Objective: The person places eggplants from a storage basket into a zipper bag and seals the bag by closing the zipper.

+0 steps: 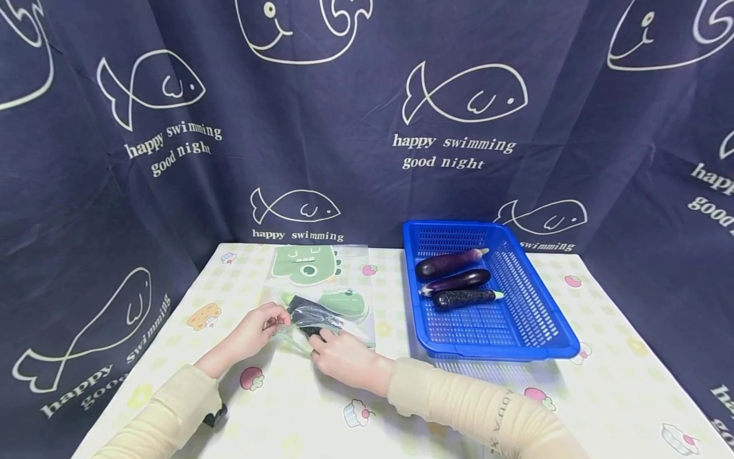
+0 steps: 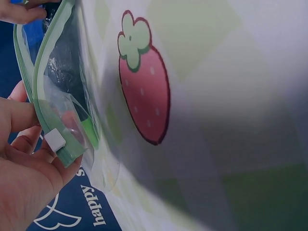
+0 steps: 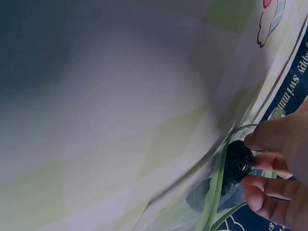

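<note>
From where I stand, the head view shows both hands busy over the counter (image 1: 321,421). The left hand (image 1: 258,328) has its fingers closed on the edge of a clear plastic bag with green zip strips (image 1: 294,344); the right hand (image 1: 346,360) is bent over a long, glossy, dark purple eggplant (image 1: 312,312) between the two. Just beyond the hands lies clear plastic printed with a green dinosaur (image 1: 306,264); I can't tell if it's the same bag. Right of the right hand sits a blue perforated plastic basket (image 1: 493,352) holding three dark eggplants (image 1: 461,280). Behind hangs a navy curtain with white fish (image 1: 355,127).

The left wrist view shows thumb and fingers pinching the strip's corner beside a white slider (image 2: 55,139). The eggplant is inside the bag, its green stem end (image 2: 89,130) near that hand.

In the right wrist view, thumb and fingertips, slightly spread, grip the eggplant's rounded end at the bag's mouth.
</note>
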`<state>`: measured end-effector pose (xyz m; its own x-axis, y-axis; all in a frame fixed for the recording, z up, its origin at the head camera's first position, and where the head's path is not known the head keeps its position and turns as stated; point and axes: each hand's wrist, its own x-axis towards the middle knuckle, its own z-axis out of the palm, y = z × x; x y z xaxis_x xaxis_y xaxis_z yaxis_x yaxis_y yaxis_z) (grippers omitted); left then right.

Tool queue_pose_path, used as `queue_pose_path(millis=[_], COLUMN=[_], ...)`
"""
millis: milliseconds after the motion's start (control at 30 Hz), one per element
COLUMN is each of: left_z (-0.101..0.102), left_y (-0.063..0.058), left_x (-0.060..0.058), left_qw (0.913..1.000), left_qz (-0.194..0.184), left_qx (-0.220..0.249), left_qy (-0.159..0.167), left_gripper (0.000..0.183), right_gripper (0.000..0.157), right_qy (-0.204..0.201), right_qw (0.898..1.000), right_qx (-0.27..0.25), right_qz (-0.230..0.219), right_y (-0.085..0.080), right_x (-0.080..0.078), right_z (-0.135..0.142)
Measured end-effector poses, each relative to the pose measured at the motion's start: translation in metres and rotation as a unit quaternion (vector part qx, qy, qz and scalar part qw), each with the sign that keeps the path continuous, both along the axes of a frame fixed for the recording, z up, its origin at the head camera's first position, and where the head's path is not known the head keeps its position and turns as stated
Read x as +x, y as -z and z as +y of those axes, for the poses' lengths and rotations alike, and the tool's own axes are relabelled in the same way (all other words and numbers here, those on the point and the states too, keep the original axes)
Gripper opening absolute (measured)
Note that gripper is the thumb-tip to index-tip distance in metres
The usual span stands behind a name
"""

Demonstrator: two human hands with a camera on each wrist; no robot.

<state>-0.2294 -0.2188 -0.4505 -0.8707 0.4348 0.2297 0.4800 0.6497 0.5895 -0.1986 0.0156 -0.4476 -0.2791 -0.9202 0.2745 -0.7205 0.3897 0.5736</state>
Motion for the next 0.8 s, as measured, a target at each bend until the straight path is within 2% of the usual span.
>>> queue_pose_path(millis=[500,800], left_z=[0.0013,0.0016], left_y=[0.0001,0.0000], left_x=[0.0004,0.0001], left_qw=[0.9999,0.9999], left_qz=[0.010,0.015], left_qx=[0.006,0.009], left_qy=[-0.002,-0.001], left_gripper=[0.027,0.027], right_gripper=[0.019,0.020], right_qy=[0.043,0.047], right_qw=[0.998,0.998], right_qx=[0.036,0.037], right_qz=[0.008,-0.001], right_y=[0.0029,0.0027], right_x=[0.0034,0.0041], right_z=[-0.0042,-0.0023])
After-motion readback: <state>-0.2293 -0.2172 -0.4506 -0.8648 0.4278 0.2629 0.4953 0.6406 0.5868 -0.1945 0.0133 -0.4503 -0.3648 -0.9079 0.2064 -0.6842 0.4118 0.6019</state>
